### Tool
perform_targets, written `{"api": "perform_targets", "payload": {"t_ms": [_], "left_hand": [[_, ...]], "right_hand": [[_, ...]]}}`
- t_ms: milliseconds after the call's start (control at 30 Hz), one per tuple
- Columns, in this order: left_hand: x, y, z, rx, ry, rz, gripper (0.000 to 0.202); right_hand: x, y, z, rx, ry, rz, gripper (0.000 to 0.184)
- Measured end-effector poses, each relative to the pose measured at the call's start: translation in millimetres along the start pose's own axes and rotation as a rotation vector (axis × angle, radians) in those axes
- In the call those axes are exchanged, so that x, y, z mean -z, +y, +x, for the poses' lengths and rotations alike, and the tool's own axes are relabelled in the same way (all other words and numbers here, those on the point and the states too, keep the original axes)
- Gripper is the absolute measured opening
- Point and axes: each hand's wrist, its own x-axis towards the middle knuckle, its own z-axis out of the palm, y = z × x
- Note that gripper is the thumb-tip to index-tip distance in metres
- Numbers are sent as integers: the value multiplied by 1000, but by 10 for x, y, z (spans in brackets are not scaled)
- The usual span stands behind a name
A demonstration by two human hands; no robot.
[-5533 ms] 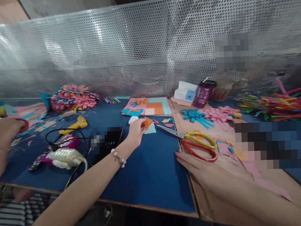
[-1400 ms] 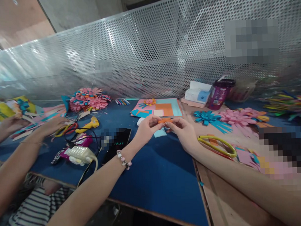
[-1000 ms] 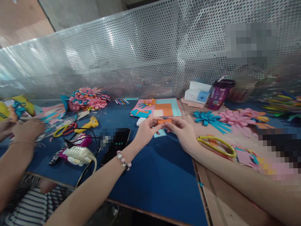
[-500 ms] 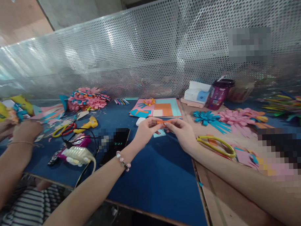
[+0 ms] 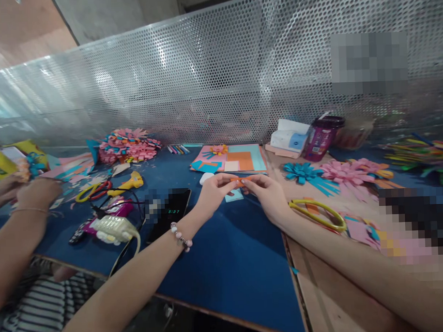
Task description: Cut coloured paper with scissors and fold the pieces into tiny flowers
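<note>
Between my fingertips is a small orange paper strip (image 5: 238, 183), held above the blue table (image 5: 243, 262). My left hand (image 5: 215, 191) pinches its left end, and my right hand (image 5: 266, 193) pinches the right end; the fingers cover much of it. Just beneath the hands lies a light blue paper piece (image 5: 233, 195), with a white rounded object (image 5: 206, 177) beside my left hand. Behind them sits a stack of coloured paper sheets (image 5: 255, 152) with an orange and pink paper flower (image 5: 218, 149) on top.
At left, a co-worker's hands (image 5: 37, 194) handle paper. Nearby are scissors (image 5: 93, 191), a yellow glue gun (image 5: 127, 184), a power strip (image 5: 112, 228) and a phone (image 5: 172, 211). To the right lie yellow-handled scissors (image 5: 317, 213), paper flowers (image 5: 302, 173) and a purple cup (image 5: 322, 138).
Less of the orange strip shows between my fingertips than before. Both hands have stayed in almost the same place. The co-worker's hands have shifted slightly.
</note>
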Motion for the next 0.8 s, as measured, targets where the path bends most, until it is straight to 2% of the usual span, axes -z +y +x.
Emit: {"api": "perform_targets", "payload": {"t_ms": [800], "left_hand": [[20,-23,12,-40,1,41,19]], "right_hand": [[6,10,0,-35,10,16,27]]}}
